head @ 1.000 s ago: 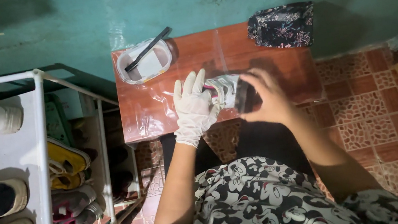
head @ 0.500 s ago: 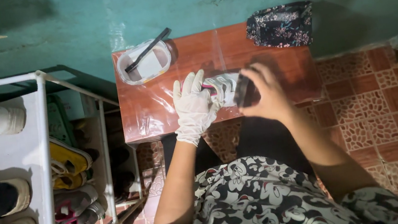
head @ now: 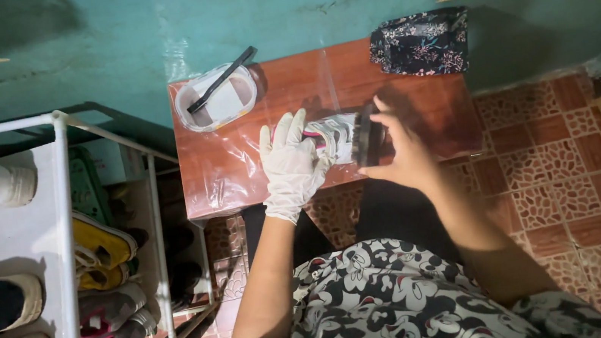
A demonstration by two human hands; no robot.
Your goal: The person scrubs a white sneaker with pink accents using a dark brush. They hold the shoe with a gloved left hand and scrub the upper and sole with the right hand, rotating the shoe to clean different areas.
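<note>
- Head view: gloved left hand (head: 291, 164) steadies a small white shoe (head: 332, 137) over the bench (head: 413, 94).
- Bare right hand (head: 399, 151) grips a dark brush (head: 366, 134) (pressed against the shoe).
- White bowl (head: 220, 102) sits well apart.

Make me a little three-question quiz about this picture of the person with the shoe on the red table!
1. True or false: the left hand wears a white glove.
2. What lies across the clear tub on the table? A) a black brush B) a spoon C) a pencil
3. Which hand grips the dark brush against the small shoe?

Key: 1 true. 2 A, the black brush. 3 the bare right hand.
</note>
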